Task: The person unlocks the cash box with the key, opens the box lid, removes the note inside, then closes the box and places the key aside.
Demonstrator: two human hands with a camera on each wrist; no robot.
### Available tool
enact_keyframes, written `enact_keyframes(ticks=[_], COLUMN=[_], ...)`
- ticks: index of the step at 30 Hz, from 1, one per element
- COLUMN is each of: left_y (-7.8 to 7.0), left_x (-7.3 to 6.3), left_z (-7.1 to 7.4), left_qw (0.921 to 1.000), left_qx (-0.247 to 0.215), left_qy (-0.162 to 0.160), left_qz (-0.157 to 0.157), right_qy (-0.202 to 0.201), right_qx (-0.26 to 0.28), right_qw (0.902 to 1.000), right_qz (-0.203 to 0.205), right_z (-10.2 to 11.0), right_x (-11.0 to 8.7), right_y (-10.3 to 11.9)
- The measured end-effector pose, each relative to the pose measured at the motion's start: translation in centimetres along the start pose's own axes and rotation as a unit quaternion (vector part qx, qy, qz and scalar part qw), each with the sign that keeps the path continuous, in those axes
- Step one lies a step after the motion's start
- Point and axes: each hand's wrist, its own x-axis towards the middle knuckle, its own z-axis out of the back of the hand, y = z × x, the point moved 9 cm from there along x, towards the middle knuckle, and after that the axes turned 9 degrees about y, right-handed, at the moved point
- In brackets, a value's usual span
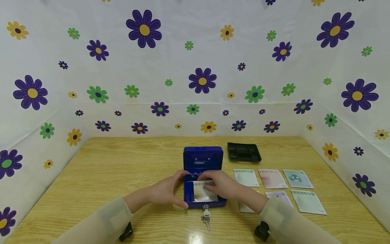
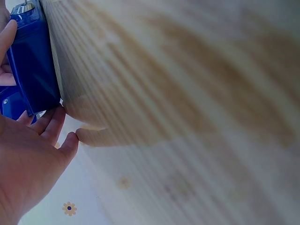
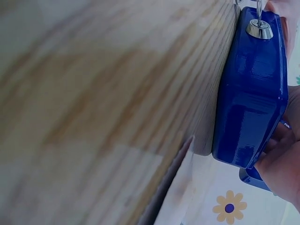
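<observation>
A blue metal cash box (image 1: 189, 198) stands with its lid raised toward the back. My left hand (image 1: 163, 191) grips its left side, thumb at the front corner and fingers at the back corner; the left wrist view shows this hand (image 2: 33, 159) against the box's wall (image 2: 35, 70). Inside the box lies a pale paper banknote (image 1: 202, 193) with printed characters. My right hand (image 1: 223, 184) reaches over the right rim, its thumb and fingers apart and touching the note. Keys (image 1: 206, 217) hang from the front lock (image 3: 260, 29).
Several stacks of notes lie on the right, among them a pinkish stack (image 1: 272, 179), a teal one (image 1: 298, 178) and a pale green one (image 1: 308, 202). A black compartment tray (image 1: 243, 152) sits behind them. Flowered cloth (image 1: 170, 61) surrounds the wooden table (image 1: 122, 162).
</observation>
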Motion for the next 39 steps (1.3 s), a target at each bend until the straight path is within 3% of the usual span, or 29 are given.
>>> enact_keyframes(ticks=[12, 20, 28, 39], left_y=[0.3, 0.2, 0.3, 0.2], left_x=[0.0, -0.1, 0.0, 0.0], left_z=[0.0, -0.1, -0.2, 0.0], left_qw=[1.0000, 1.0000, 0.9999, 1.0000], left_qx=[-0.003, -0.002, -0.010, 0.004], left_qy=[0.001, -0.004, -0.004, -0.005], left_qz=[0.002, -0.004, -0.002, -0.003], right_qy=[-0.021, -0.083, -0.123, -0.095], right_qx=[0.023, 0.032, 0.032, 0.027], right_qw=[0.9991, 0.9956, 0.9919, 0.9942], right_qz=[0.030, 0.028, 0.005, -0.044], right_z=[0.7, 3.6, 6.5, 7.2], right_x=[-0.4, -1.8, -4.9, -10.4], right_y=[0.6, 1.0, 0.5, -1.7])
